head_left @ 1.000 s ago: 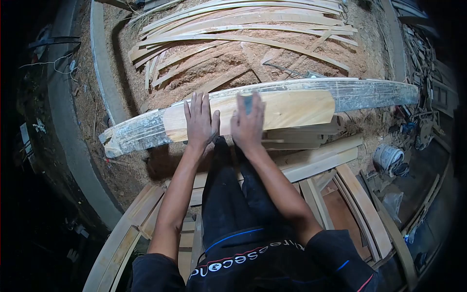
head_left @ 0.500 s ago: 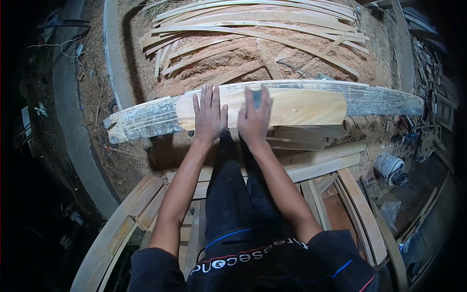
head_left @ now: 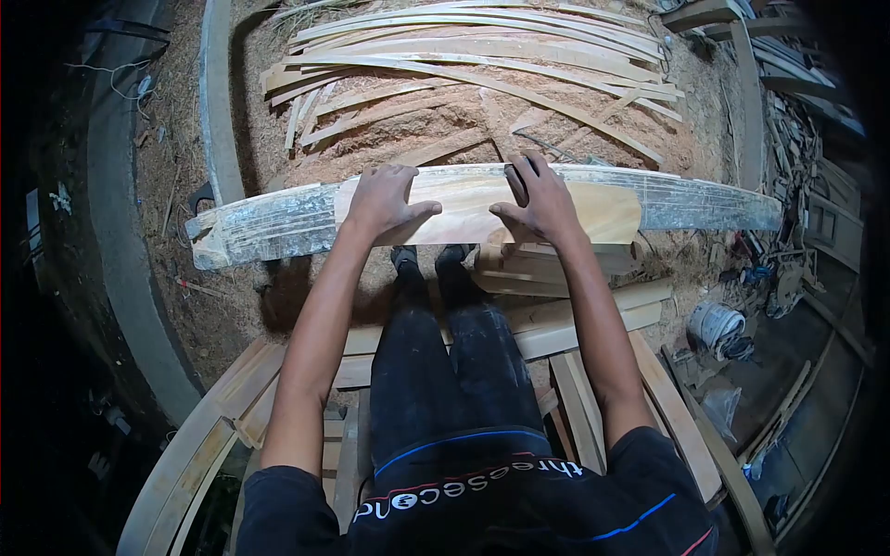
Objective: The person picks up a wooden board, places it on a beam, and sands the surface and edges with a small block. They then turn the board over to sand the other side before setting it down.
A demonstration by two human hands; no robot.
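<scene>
Nearest the camera, the person is sitting on a stack of planks (head_left: 593, 324), legs stretched forward, feet resting on sawdust (head_left: 306, 306) just under the work. That low seat is putting both arms at easy reach of the long board (head_left: 482, 215) lying crosswise ahead.

The board is resting on a longer, grey beam (head_left: 705, 206), which seems to be serving as a raised bed, keeping it off the ground and level across the person's front.

The left hand (head_left: 380, 202) is lying on the board's left part, fingers curling over the far edge and thumb spreading along the near face, gripping the wood. The right hand (head_left: 540, 199) is lying near the board's middle, fingers spread wide and bent over the far edge; something dark is showing beneath the index finger, too hidden to name. Hands set well apart like this are probably steadying the board along its length.

Farther off, thin curved strips (head_left: 482, 56) are lying heaped on the sawdust. To the right, a bucket (head_left: 716, 329) is lying among scrap.
</scene>
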